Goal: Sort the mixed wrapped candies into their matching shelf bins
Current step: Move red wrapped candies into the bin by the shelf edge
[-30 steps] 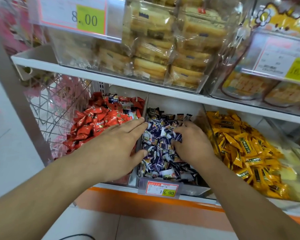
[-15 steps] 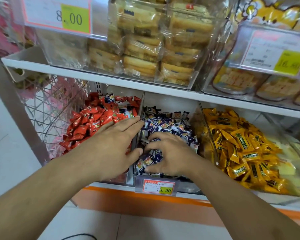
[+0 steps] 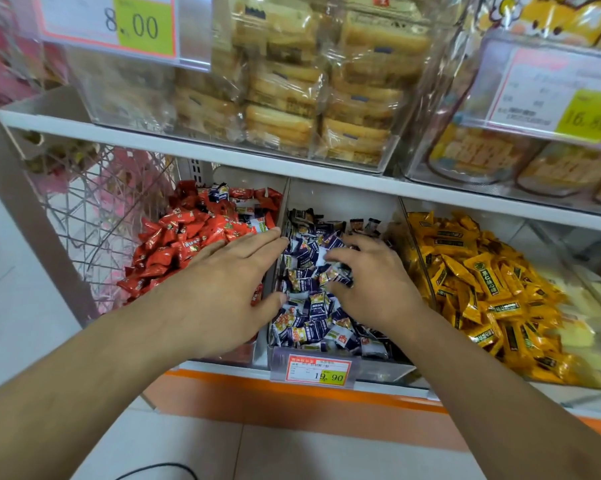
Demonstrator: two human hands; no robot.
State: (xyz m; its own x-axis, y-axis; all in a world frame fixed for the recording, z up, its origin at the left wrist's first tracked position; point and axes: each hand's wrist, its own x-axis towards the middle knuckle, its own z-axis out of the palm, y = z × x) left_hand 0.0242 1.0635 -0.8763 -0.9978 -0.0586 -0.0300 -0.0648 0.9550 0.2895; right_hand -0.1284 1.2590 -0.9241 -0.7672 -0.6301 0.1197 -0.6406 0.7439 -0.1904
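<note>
Right hand point(image 3: 371, 282) is down in the middle bin point(image 3: 340, 367), and its fingers are curled into the pile of blue-and-white candies point(image 3: 309, 306). It looks like it is pinching or scooping a few of them, but the fingertips are hidden among the wrappers, so I cannot tell just which candy it has. Left hand point(image 3: 222, 285) lies flat with straight fingers. It rests over the front of the red candies point(image 3: 184, 244), and its fingertips reach the clear wall point(image 3: 279, 244) between the red bin and the middle bin. It holds nothing.

My guess is that the step in hand is picking through the middle bin for pieces that do not belong. A few blue-and-white candies sit at the back of the red pile point(image 3: 222, 197) (they look like strays), so the sorting is not done yet.

Next the right hand needs to lift out only the wrong pieces, and not a whole handful. Then it has to carry them over a wall to the bin that matches their colour. The wrappers look slippery and light, so a loose pinch could drop some into the wrong pile.

Beside the middle bin on the right are the yellow candies point(image 3: 482, 282). A price tag point(image 3: 318, 372) is stuck on the front of the middle bin. On the shelf above point(image 3: 222, 150), clear boxes hold wrapped cakes point(image 3: 292, 98).
</note>
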